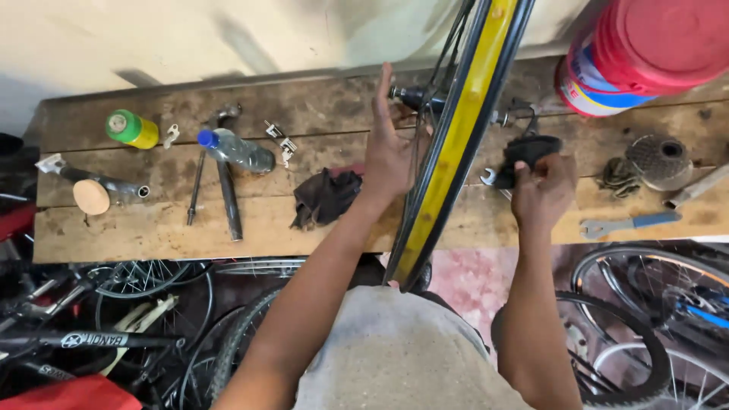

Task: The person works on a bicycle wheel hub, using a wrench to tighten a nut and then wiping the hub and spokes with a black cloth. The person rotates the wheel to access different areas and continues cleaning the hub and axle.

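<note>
Grey shirt point(402, 357) fills 6 o'clock, closest to the lens. Wooden bench point(152, 228) spans the frame from 9 to 3. Bicycle wheel point(456, 137) with yellow rim strip stands on edge, running from 12 down to centre, between both forearms. Red bucket point(645, 45) sits at 1-2 o'clock. Left hand point(387, 152) is wide open, fingers straight, flat beside the rim at the hub side; can't tell if the palm touches the spokes. Right hand point(543, 186) is closed around a black-handled tool point(531, 148) just right of the rim. Dark rag point(326, 196) lies near the left wrist. Plastic bottle point(237, 150) at 10. Flat wrench point(626, 224) at 3. Green-capped can point(130, 127) far 10.
</note>
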